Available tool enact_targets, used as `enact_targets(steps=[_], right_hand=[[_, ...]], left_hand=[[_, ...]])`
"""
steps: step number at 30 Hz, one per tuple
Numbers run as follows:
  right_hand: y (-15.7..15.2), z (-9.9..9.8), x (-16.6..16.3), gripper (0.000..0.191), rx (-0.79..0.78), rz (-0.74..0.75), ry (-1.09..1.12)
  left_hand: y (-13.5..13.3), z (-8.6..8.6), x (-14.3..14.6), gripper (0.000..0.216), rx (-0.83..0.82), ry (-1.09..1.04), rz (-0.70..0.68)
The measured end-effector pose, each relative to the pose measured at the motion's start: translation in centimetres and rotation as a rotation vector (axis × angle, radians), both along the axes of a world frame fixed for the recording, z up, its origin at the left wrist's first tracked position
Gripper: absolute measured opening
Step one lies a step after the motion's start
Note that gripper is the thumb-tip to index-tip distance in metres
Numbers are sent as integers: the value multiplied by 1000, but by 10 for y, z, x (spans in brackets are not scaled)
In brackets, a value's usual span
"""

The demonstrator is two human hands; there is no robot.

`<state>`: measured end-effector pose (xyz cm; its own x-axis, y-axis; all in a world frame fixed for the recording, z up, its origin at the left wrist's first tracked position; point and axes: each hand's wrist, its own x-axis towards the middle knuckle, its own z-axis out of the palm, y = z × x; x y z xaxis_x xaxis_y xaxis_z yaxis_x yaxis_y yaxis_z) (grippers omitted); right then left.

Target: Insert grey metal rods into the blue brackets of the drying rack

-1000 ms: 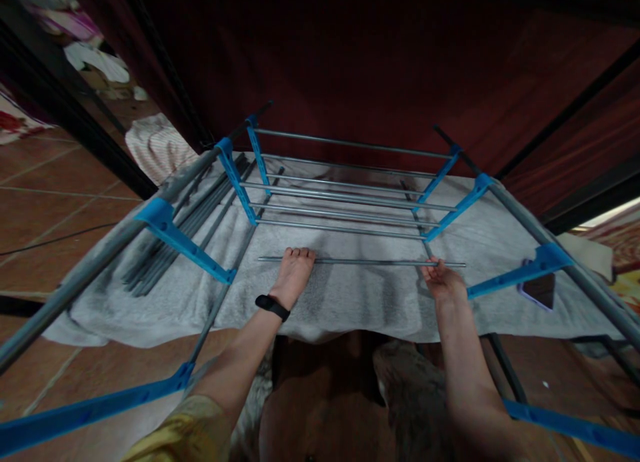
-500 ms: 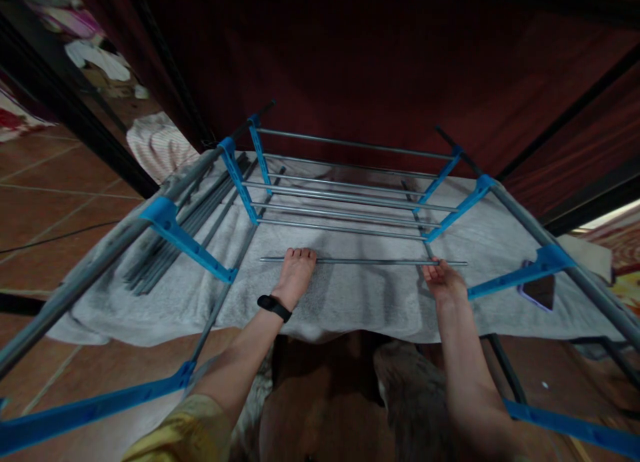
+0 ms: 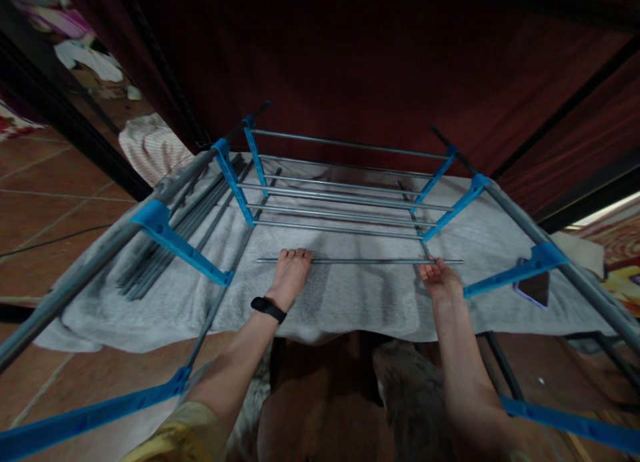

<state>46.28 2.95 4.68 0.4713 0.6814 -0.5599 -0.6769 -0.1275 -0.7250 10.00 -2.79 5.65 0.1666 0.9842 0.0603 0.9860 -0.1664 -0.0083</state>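
A thin grey metal tube runs crosswise in front of me, low over the grey cloth. My left hand, with a black band at the wrist, is closed over it near its left end. Close to the other end, my right hand grips it with curled fingers, beside a blue plastic bracket. Around both hands stands a partly built rack of grey tubes and blue brackets. Several crossbars join its far brackets. On the left, another blue bracket has no crossbar in it.
A bundle of loose grey tubes lies on the cloth at the left. A phone rests at the right, under the frame's side pole. Dark red fabric hangs behind the rack. Blue brackets reach in near my forearms.
The whole view has shifted slightly, so everything sits a little further left. Both hands keep their hold on the tube, with no clear movement relative to the rack.
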Motion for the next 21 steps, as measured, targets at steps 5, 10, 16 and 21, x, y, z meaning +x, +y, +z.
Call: enact_targets(steps=[5,10,16,21], right_hand=[[1,-3,2,18,-2,-21,3],[1,-4,4,17,14,-7,17],[2,-2,2,20,10,-8,39],[1,-1,0,21,12,-8,49]], left_hand=[[2,1,-13,34,7,-20,41],[3,2,-29,33,28,-36,161],[3,6,-41,26,76,-28,414],[4,4,-51,26,91,-174,551]])
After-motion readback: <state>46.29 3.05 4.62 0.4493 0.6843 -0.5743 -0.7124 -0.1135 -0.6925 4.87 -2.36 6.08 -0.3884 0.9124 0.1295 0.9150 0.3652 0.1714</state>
